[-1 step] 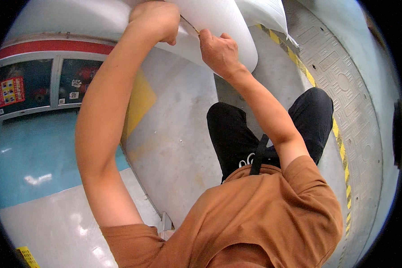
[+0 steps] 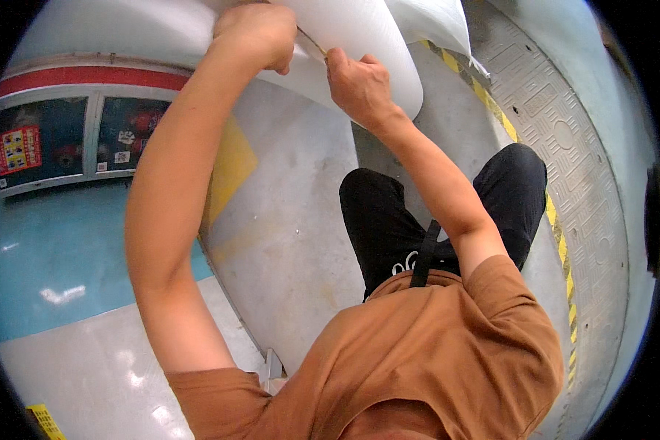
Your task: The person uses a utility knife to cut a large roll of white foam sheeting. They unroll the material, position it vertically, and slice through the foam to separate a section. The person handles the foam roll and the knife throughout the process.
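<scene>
A thin brownish cord (image 2: 314, 45) runs straight between my two hands, across a big, smooth white rounded bundle (image 2: 359, 33). My left hand (image 2: 258, 35) is closed in a fist at the top edge, where the cord meets it; its fingertips are hidden. Lower and to the right, my right hand (image 2: 362, 82) is closed, pinching the cord's near end between thumb and curled fingers. The bundle's upper part lies outside the picture. Loose white sheeting (image 2: 440, 26) hangs at its right, ending in a ragged tip.
At the left stands a low cabinet (image 2: 40, 139) with dark glass doors and a red top band. Yellow-black floor tape (image 2: 495, 110) borders a patterned metal plate (image 2: 565, 136) on the right. My bent knees (image 2: 517, 180) are below the bundle, over grey floor (image 2: 286, 183).
</scene>
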{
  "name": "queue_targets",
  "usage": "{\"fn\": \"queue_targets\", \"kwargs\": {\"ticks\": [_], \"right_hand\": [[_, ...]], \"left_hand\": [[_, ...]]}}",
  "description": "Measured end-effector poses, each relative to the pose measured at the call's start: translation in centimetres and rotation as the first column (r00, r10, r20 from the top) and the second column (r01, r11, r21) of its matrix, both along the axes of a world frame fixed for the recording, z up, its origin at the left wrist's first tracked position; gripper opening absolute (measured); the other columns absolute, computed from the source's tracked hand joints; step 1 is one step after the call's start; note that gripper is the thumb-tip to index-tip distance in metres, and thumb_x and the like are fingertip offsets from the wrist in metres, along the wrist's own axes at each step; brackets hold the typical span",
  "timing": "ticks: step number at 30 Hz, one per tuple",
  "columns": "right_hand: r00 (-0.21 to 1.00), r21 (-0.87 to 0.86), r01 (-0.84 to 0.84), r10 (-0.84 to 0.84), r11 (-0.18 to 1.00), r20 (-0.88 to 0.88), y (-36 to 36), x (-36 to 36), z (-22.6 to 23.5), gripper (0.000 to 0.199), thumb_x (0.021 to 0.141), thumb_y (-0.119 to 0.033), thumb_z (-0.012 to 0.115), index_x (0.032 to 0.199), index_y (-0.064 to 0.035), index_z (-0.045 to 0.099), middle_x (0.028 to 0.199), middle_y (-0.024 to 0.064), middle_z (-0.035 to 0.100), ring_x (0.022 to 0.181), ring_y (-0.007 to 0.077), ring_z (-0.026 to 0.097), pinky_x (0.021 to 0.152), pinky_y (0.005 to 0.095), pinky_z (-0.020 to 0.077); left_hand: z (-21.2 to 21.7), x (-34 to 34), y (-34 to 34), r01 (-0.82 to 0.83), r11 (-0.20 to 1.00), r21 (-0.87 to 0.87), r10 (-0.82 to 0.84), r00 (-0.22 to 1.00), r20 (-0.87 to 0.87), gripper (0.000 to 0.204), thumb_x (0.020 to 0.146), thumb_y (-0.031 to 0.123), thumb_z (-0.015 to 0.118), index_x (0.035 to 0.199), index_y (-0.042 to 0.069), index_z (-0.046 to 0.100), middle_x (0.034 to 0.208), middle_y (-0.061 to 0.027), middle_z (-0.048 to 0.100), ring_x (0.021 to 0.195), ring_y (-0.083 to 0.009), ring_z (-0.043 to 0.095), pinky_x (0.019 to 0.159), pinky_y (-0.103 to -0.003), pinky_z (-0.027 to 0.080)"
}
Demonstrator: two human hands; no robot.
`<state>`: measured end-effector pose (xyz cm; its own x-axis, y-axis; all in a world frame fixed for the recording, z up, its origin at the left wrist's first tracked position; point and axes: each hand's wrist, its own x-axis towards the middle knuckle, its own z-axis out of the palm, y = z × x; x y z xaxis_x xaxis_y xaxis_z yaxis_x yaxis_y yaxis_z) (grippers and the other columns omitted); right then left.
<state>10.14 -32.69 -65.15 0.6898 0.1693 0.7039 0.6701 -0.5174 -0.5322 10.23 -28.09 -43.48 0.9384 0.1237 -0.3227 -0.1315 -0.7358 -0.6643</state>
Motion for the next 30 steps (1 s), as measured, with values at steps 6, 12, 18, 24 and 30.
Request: {"fn": "queue_targets", "kwargs": {"ticks": [6, 12, 18, 24, 30], "right_hand": [[0.999, 0.049, -0.031, 0.03, 0.998, 0.035, 0.5, 0.2, 1.4, 0.007, 0.083, -0.003, 0.052, 0.085, -0.0077, 0.048, 0.057, 0.0067, 0.058, 0.048, 0.027, 0.054, 0.056, 0.0346, 0.0416], [0.994, -0.106, -0.033, 0.021, 0.994, -0.109, -0.1, -1.4, 0.3, 0.009, 0.079, -0.003, 0.054, 0.087, -0.0071, 0.051, 0.062, 0.0097, 0.063, 0.054, 0.0292, 0.059, 0.058, 0.0364, 0.0435], [0.966, -0.252, -0.066, -0.002, 0.965, -0.258, -2.9, -4.9, -13.3, 0.006, 0.079, -0.004, 0.054, 0.084, -0.0066, 0.051, 0.064, 0.0114, 0.063, 0.059, 0.0296, 0.062, 0.059, 0.0377, 0.0441], [0.848, 0.553, -0.055, 0.331, 0.831, -0.413, -4.0, -4.6, -11.3, 0.016, 0.094, -0.022, 0.052, 0.097, -0.0064, 0.053, 0.07, 0.0099, 0.061, 0.063, 0.0224, 0.062, 0.059, 0.0329, 0.0421], [0.512, 0.833, 0.243, 0.663, 0.498, -0.546, -0.5, -1.0, -6.4, 0.028, 0.099, -0.032, 0.044, 0.101, -0.0052, 0.055, 0.083, -0.0005, 0.051, 0.072, 0.0096, 0.048, 0.064, 0.0272, 0.0387]], "left_hand": [[-0.6, -0.2, 0.5, -0.056, 0.998, -0.029, 0.056, 0.998, 0.009, 0.025, 0.067, 0.009, 0.072, 0.092, 0.006, 0.071, 0.095, -0.0123, 0.071, 0.092, -0.0269, 0.068, 0.08, -0.038, 0.054], [-0.9, -0.2, 1.5, -0.063, 0.997, -0.034, 0.063, 0.998, -0.003, 0.028, 0.063, 0.0, 0.066, 0.089, 0.005, 0.071, 0.095, -0.0143, 0.07, 0.092, -0.028, 0.068, 0.078, -0.036, 0.054], [-1.5, -0.4, 0.9, 0.008, 1.0, -0.014, -0.008, 1.0, -0.027, 0.025, 0.066, 0.001, 0.062, 0.088, 0.006, 0.072, 0.095, -0.0144, 0.071, 0.092, -0.0278, 0.068, 0.079, -0.039, 0.052], [-4.0, -2.2, 3.3, 0.4, 0.916, 0.029, -0.401, 0.916, 0.003, 0.015, 0.074, 0.007, 0.063, 0.087, 0.003, 0.069, 0.096, -0.0185, 0.069, 0.089, -0.0313, 0.069, 0.081, -0.042, 0.052], [-4.9, -1.4, 0.0, 0.088, 0.996, 0.009, -0.088, 0.996, -0.026, 0.016, 0.074, 0.005, 0.065, 0.089, 0.004, 0.069, 0.092, -0.0169, 0.07, 0.088, -0.0308, 0.069, 0.079, -0.039, 0.054]]}}
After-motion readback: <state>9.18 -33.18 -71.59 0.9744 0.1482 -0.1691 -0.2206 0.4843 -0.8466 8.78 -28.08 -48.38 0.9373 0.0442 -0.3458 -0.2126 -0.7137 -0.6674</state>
